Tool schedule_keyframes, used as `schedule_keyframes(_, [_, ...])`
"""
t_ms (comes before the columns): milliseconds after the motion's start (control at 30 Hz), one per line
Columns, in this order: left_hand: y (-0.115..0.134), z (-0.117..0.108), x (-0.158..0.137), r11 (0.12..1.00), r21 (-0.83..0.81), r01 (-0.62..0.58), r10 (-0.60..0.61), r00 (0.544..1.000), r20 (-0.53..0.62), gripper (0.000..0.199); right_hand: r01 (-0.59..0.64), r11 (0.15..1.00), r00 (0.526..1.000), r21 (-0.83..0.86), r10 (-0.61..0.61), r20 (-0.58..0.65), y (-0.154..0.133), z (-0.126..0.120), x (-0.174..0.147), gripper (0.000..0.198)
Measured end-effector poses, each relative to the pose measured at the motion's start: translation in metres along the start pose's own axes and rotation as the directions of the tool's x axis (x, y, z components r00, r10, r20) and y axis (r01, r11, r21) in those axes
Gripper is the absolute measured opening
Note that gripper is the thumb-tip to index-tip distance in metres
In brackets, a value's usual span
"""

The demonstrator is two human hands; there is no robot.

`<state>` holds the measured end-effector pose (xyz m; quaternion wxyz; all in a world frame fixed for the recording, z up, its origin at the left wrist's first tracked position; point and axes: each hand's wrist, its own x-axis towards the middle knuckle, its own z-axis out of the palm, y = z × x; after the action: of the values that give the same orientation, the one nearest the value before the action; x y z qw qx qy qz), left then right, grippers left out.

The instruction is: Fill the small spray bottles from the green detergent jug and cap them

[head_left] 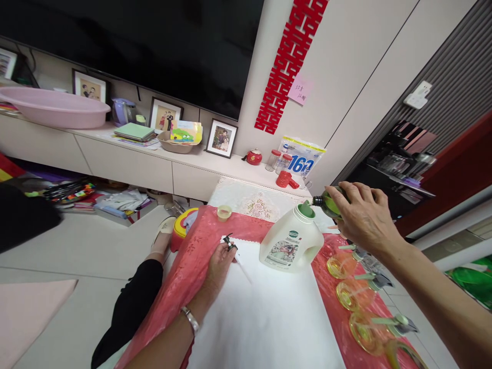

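My right hand (363, 212) is wrapped round a dark green bottle (332, 202), tipped sideways with its black neck at the mouth of a large white detergent jug (290, 243). A green spout insert (306, 208) shows in the jug's opening. Whether liquid is flowing from the bottle I cannot make out. Lower down, my left hand (219, 264) pinches a black pump head (229, 244), whose thin pale tube slants over the white sheet (269, 318). The jug stands upright on that sheet, touched by neither hand.
Several clear pump bottles with yellow liquid (348, 294) line the table's right side, under my right forearm. A small round lid (224, 213) lies on the red tablecloth (184, 256). Behind, a low cabinet (200, 163) carries picture frames, jars and a pink basin (57, 110).
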<state>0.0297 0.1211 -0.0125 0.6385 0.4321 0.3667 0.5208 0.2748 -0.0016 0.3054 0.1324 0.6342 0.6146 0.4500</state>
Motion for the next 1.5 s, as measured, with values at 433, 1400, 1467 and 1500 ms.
schedule_keyframes(433, [-0.001,-0.001,0.000,1.000,0.011,-0.010,0.010,1.000,0.010,0.030,0.033,0.998,0.999,-0.049,-0.032,0.023,-0.002,-0.003,0.003,0.069])
schedule_keyframes(1400, [-0.001,-0.001,-0.001,1.000,0.019,-0.007,0.007,1.000,0.010,0.030,0.099,0.992,0.995,-0.081,-0.097,0.024,-0.004,-0.012,0.009,0.077])
schedule_keyframes(1467, [-0.003,-0.002,-0.001,1.000,0.023,-0.005,0.005,1.000,0.010,0.030,0.104,0.991,0.994,-0.082,-0.103,0.023,-0.004,-0.011,0.010,0.082])
schedule_keyframes(1500, [-0.003,-0.002,0.000,1.000,0.024,-0.006,0.005,1.000,0.011,0.030,0.107,0.991,0.994,-0.083,-0.106,0.019,-0.004,-0.012,0.010,0.084])
